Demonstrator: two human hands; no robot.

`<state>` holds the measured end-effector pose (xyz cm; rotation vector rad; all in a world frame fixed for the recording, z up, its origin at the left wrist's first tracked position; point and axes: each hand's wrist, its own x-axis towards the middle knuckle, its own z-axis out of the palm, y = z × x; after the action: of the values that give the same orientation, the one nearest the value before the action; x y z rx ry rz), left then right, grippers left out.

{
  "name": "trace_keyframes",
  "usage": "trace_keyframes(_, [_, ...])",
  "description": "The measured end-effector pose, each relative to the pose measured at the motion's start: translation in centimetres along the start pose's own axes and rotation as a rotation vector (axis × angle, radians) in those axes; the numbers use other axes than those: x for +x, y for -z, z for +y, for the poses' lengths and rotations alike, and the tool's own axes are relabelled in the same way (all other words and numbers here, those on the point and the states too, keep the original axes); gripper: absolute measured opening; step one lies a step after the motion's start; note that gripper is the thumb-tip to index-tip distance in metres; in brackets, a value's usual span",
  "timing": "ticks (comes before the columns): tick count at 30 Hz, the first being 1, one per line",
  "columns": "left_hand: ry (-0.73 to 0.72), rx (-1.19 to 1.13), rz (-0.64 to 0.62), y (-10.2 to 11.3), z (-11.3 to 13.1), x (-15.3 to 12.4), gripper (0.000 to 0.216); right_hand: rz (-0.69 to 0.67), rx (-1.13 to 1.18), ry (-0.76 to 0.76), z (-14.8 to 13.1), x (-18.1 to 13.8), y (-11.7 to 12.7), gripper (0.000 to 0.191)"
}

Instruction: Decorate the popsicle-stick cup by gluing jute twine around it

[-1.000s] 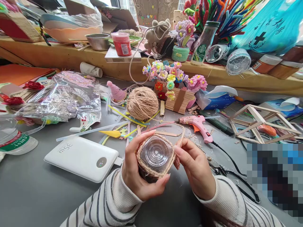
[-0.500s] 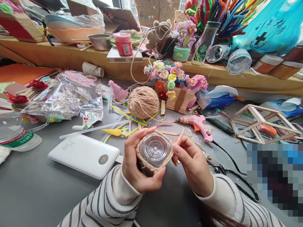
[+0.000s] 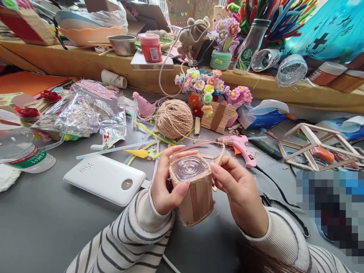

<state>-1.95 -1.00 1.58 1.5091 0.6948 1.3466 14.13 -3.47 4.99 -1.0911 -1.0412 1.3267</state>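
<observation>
In the left hand (image 3: 164, 192) rests the stick-sided cup (image 3: 195, 203) (clear face up).

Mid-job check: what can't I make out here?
Head view:
Container: its left side, behind the left hand.
Twine: the pinched stretch, inside the right hand.
Plastic bottle: cut off by the left edge.
Power bank display: too small to read.
Pixelated patch: hides whatever lies there.

Craft workspace; glue gun (image 3: 242, 144); twine (image 3: 174, 119)
</observation>
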Motion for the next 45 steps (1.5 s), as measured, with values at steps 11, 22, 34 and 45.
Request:
trace_keyframes(11, [0.006, 0.006, -0.026, 0.7, -0.4, 0.2, 0.054, 0.077, -0.148, 0.124, 0.7, 0.3, -0.4, 0.031])
trace_keyframes(22, [0.099, -0.193, 0.133, -0.6, -1.0, -0.4, 0.056, 0.076, -0.967, 1.22, 1.5, 0.6, 0.9, 0.026])
trace_keyframes(34, [0.281, -0.286, 0.114, -0.4, -0.4, -0.2, 0.061, -0.143, -0.863, 1.045, -1.2, 1.3, 1.1, 0.014])
trace_keyframes(45, [0.516, -0.362, 0.082, 0.1, -1.6, 0.3, 0.052, -0.268, -0.845, 0.996, -0.6, 2.2, 1.9, 0.026])
